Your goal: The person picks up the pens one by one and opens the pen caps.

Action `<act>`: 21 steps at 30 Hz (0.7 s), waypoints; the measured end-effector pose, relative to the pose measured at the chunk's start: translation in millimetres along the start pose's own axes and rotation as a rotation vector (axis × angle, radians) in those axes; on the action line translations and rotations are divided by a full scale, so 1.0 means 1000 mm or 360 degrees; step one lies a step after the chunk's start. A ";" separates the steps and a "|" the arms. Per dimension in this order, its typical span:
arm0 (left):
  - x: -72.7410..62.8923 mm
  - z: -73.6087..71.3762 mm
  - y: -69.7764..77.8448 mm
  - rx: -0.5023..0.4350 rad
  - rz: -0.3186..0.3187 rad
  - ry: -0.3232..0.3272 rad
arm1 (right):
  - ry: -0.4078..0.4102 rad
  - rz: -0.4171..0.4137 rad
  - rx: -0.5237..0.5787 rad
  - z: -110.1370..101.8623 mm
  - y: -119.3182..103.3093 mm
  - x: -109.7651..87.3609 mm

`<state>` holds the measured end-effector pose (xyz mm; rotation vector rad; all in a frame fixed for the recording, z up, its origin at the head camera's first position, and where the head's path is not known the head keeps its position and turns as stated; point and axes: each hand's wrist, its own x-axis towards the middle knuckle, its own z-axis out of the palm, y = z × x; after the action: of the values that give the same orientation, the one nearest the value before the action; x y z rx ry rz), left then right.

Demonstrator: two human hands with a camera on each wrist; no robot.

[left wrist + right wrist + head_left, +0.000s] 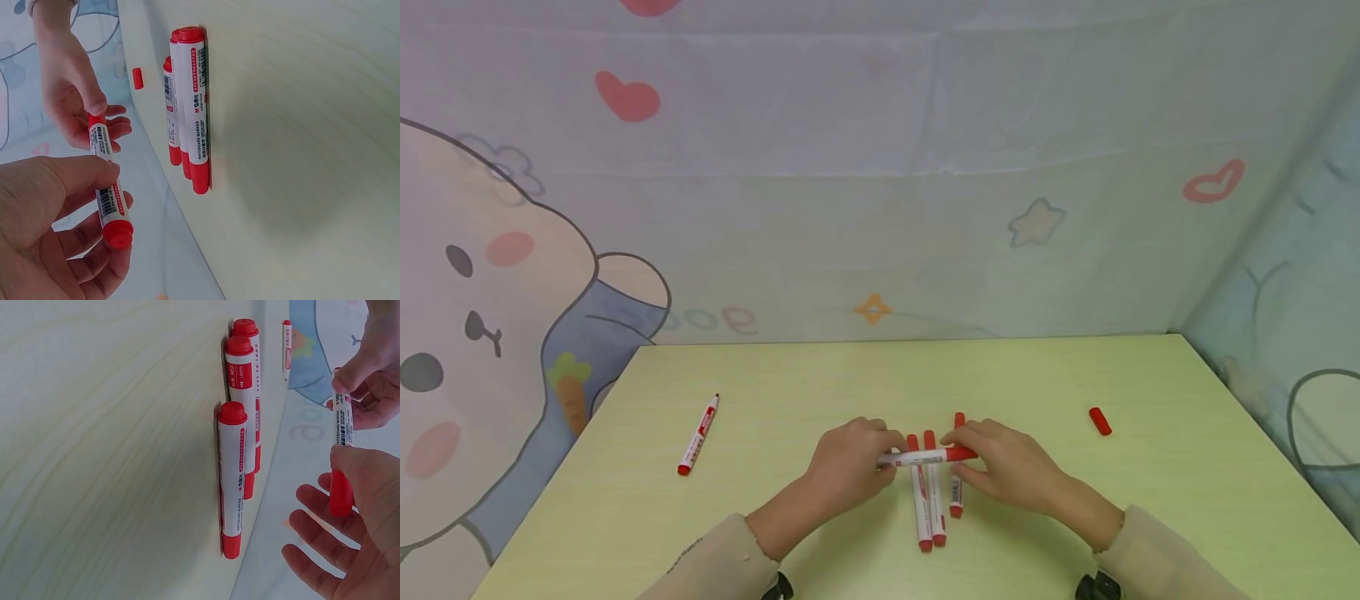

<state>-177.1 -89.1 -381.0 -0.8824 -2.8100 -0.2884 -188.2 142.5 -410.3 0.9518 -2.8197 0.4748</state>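
A white whiteboard marker with a red cap is held level above the table between the two hands. My left hand pinches its rear end, thumb on the barrel in the left wrist view. Thumb and fingers of my right hand pinch the red-capped end, the other fingers spread in the right wrist view. Below lie three capped red markers: one touching or close beside a second, and a third slightly apart under the right hand, partly hidden by it.
An uncapped marker lies at the table's left, its dark tip pointing away. One loose red cap lies at the right. A printed cloth hangs behind the pale table.
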 end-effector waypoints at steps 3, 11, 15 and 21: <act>0.000 0.000 0.001 -0.0001 0.0002 0.0002 | 0.0003 -0.0008 0.0003 0.000 -0.001 0.000; 0.000 0.000 0.001 -0.0025 -0.0015 -0.0002 | 0.0063 -0.0058 0.0002 0.002 0.000 0.001; 0.000 -0.001 0.001 -0.0040 -0.0012 0.0005 | 0.0075 -0.0065 0.0001 0.003 -0.001 0.000; -0.001 0.000 0.000 -0.0057 -0.0015 0.0033 | 0.0081 -0.0084 0.0013 0.002 -0.001 0.000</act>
<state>-176.5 -89.0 -381.5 -0.8687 -2.7993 -0.3486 -187.7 141.3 -412.5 0.9985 -2.7420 0.4976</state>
